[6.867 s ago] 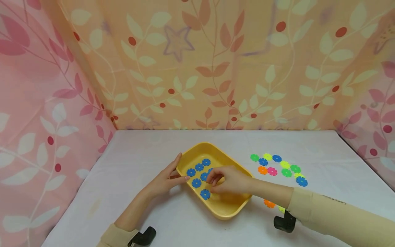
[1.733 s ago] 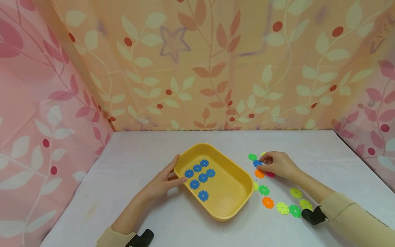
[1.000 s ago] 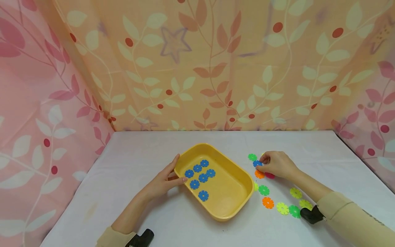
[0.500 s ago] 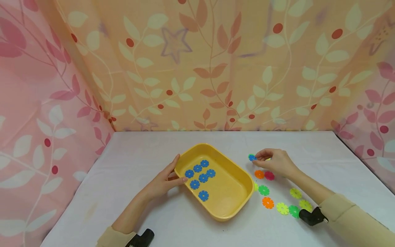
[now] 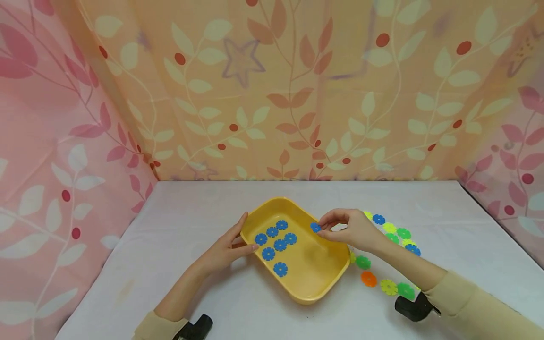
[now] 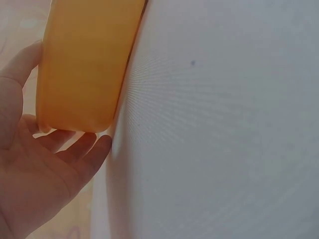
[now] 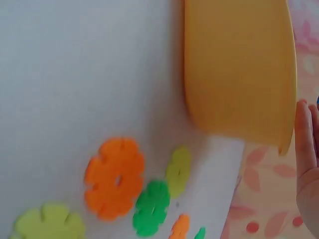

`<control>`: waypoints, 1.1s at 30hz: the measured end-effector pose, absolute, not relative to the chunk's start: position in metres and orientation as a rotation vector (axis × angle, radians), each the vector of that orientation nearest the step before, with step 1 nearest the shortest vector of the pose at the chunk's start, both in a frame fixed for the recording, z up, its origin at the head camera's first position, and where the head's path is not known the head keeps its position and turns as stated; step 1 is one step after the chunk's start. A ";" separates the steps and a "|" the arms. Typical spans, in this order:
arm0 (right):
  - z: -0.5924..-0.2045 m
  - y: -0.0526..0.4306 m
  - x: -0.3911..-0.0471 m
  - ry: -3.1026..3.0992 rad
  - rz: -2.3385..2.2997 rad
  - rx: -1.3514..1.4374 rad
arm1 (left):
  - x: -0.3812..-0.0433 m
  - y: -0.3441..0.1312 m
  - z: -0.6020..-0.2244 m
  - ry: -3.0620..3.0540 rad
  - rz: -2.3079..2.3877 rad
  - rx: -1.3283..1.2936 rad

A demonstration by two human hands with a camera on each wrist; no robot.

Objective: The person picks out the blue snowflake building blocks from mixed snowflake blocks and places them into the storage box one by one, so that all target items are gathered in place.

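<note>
A yellow plastic basin (image 5: 316,269) sits at an angle mid-table, with several blue snowflake building discs (image 5: 280,245) lying flat toward its left side. My left hand (image 5: 221,251) holds its left corner, thumb over the rim. In the left wrist view the fingers (image 6: 84,152) curve along the basin's outer end. Between thumb and fingertips, my right hand (image 5: 354,230) pinches one blue snowflake disc (image 5: 315,227), over the basin's far right rim. The right wrist view catches only part of that hand (image 7: 308,149) beside the basin wall (image 7: 239,69).
Right of the basin lie loose snowflake discs: an orange one (image 5: 369,279), green ones (image 5: 406,291), yellow ones (image 5: 388,287) and blue ones (image 5: 378,219). The right forearm passes above some of them. A patterned curtain (image 5: 289,94) stands behind the white table (image 5: 191,203).
The right hand was inside the basin, then at the loose discs on the right. It picked a blue snowflake disc off there and carried it left over the basin rim. The left hand stayed put.
</note>
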State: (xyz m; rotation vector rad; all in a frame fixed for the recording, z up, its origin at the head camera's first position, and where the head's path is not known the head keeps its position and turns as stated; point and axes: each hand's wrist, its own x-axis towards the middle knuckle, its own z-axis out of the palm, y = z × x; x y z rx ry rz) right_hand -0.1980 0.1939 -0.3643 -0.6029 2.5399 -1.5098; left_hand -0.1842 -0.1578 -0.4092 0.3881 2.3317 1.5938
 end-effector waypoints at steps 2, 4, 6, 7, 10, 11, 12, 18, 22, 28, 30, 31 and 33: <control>-0.364 0.184 -0.195 2.509 -1.486 -0.642 | -0.184 -0.158 -0.409 2.329 1.599 0.382; -0.364 0.175 -0.193 2.475 -1.464 -0.675 | -0.184 -0.158 -0.410 2.318 1.611 0.383; -0.367 0.166 -0.191 2.443 -1.445 -0.696 | -0.185 -0.158 -0.410 2.312 1.617 0.392; -0.368 0.163 -0.191 2.424 -1.438 -0.708 | -0.185 -0.158 -0.410 2.310 1.619 0.399; -0.373 0.153 -0.189 2.373 -1.430 -0.716 | -0.185 -0.157 -0.410 2.303 1.621 0.406; -0.375 0.151 -0.189 2.364 -1.419 -0.721 | -0.185 -0.157 -0.410 2.303 1.620 0.401; -0.376 0.148 -0.188 2.356 -1.403 -0.733 | -0.185 -0.157 -0.410 2.305 1.618 0.399; -0.381 0.140 -0.189 2.392 -1.169 -0.860 | -0.184 -0.158 -0.409 2.319 1.617 0.388; -0.385 0.138 -0.191 2.471 -0.994 -0.945 | -0.184 -0.157 -0.408 2.318 1.615 0.375; -0.388 0.134 -0.197 2.576 -0.834 -0.983 | -0.184 -0.158 -0.409 2.308 1.621 0.379; -0.389 0.133 -0.199 2.601 -0.800 -0.984 | -0.184 -0.158 -0.409 2.308 1.619 0.383; -0.390 0.132 -0.200 2.611 -0.782 -0.988 | -0.184 -0.158 -0.410 2.311 1.615 0.388; -0.391 0.131 -0.202 2.627 -0.752 -1.004 | -0.185 -0.158 -0.410 2.312 1.612 0.392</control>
